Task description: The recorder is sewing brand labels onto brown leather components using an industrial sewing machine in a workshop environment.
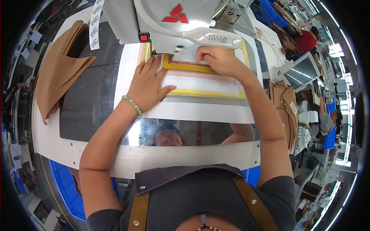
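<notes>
My left hand lies flat with its fingers stretched out, left of a yellow-edged frame. Its fingertips reach close to the needle area of a large sewing machine. Curled fingers close my right hand at the frame's right side, below a white work lamp. What those fingers pinch, if anything, is hidden. Both hands rest over a white template sheet with yellow and pink tape strips. Part of the frame sits under the machine head.
Brown leather-like pieces lie on the dark plate at left. More brown pieces are stacked at right, near a tilted screen. A shiny metal strip runs along the near side. A co-worker is farther right.
</notes>
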`<state>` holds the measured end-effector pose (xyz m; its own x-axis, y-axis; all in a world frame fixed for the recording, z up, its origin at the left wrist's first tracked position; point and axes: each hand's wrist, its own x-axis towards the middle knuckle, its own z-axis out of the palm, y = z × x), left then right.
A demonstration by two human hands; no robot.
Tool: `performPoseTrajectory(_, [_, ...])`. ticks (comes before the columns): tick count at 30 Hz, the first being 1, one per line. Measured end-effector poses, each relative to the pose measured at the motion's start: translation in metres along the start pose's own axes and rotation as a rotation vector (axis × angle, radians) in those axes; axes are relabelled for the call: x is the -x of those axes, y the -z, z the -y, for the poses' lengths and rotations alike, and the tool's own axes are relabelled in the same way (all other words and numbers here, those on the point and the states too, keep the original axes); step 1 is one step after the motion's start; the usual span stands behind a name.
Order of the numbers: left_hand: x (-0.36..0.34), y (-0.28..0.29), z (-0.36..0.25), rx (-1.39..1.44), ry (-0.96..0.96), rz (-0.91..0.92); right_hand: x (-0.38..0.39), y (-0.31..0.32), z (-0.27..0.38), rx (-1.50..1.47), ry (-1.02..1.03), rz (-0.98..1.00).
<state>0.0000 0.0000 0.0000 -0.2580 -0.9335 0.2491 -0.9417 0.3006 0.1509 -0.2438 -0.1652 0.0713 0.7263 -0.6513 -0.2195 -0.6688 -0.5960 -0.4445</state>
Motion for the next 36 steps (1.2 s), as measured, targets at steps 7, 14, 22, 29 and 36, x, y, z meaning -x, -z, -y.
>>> performPoseTrajectory(7, [0.012,0.007,0.006,-0.043,0.056,-0.021,-0.041,-0.047,0.051,-0.417,0.091,-0.032])
performPoseTrajectory(14, [0.028,0.085,0.043,-0.153,0.242,0.195,0.01,-0.031,0.027,-0.426,0.088,-0.255])
performPoseTrajectory(22, [0.087,0.092,0.173,-0.578,0.694,0.176,0.03,-0.042,-0.01,-0.598,0.195,-0.515])
performPoseTrajectory(29, [0.098,0.072,0.21,-0.612,0.679,-0.016,0.037,-0.041,0.007,-0.523,0.26,-0.521])
performPoseTrajectory(36, [0.074,0.083,0.112,-0.022,0.376,-0.14,0.054,-0.03,0.054,-0.392,0.368,-0.326])
